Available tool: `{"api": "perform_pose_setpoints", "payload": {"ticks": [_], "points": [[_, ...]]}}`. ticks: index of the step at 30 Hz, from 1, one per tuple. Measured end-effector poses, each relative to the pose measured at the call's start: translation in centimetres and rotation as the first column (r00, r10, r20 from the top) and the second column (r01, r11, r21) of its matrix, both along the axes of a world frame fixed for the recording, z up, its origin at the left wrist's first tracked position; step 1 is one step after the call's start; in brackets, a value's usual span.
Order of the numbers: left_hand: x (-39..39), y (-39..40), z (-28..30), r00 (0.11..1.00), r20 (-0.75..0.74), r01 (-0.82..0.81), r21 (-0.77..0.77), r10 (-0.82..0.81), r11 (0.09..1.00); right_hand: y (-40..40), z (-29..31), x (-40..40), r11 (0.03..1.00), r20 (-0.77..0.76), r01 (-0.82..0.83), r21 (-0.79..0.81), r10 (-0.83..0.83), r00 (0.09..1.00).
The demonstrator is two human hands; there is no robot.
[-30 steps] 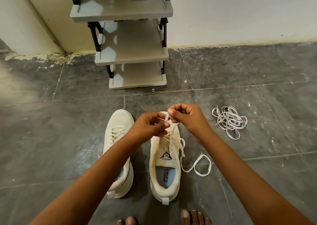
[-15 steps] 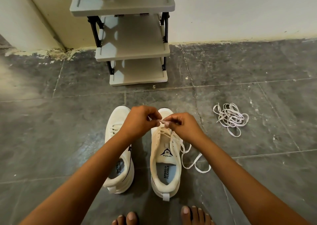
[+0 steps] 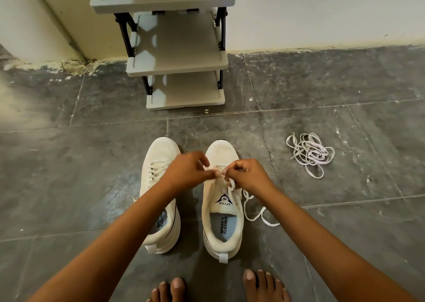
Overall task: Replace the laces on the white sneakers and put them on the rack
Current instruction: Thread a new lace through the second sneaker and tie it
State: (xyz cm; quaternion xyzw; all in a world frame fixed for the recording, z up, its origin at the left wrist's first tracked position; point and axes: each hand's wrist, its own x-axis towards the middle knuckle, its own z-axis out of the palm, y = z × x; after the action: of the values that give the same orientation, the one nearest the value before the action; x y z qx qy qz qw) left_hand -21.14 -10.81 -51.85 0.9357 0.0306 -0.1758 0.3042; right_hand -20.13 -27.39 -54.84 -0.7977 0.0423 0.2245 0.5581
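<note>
A dark grey tiled floor meets a pale wall, and a grey shoe rack with black posts stands against that wall near the floor's far edge; its two lower shelves that show in full hold nothing visible. In the middle of the floor stand two white sneakers side by side, toes toward the rack. The left sneaker is laced, and its insole reads "SPEED FLEXIBLE". The left hand reaches across to the right sneaker, fingers curled, thumb and fingertips pinching the white lace over the eyelets. The right sneaker's tongue shows a triangle logo with "SPEED", its insole "SPEED FLEXIBLE". The right hand pinches the same lace just beside the left, fingers curled tight; the lace's loose end trails onto the floor to the shoe's right. Farther right, well apart, lies a tangled pile of laces.
</note>
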Motion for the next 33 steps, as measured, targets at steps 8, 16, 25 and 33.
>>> {"api": "perform_pose_setpoints", "payload": {"ticks": [8, 16, 25, 33], "points": [[-2.1, -0.5, -2.4, 0.941, -0.211, -0.314, -0.26, 0.264, 0.913, 0.8, -1.2, -0.7, 0.988, 0.007, -0.08, -0.134, 0.081, 0.997], [-2.5, 0.2, -2.4, 0.894, -0.357, -0.419, -0.455, 0.27, 0.786, 1.7, -1.2, -0.4, 0.927, 0.094, -0.158, -0.341, 0.201, 0.975], [-2.4, 0.6, -2.5, 0.935, -0.301, -0.311, -0.453, 0.186, 0.835, 2.0, -1.3, -0.2, 0.879, 0.162, -0.201, -0.432, 0.295, 0.942], [-2.2, 0.5, -2.9, 0.921, -0.29, -0.378, -0.502, 0.26, 0.778, 2.3, -2.4, -1.3, 0.91, 0.233, -0.085, -0.406, 0.193, 0.953]]}}
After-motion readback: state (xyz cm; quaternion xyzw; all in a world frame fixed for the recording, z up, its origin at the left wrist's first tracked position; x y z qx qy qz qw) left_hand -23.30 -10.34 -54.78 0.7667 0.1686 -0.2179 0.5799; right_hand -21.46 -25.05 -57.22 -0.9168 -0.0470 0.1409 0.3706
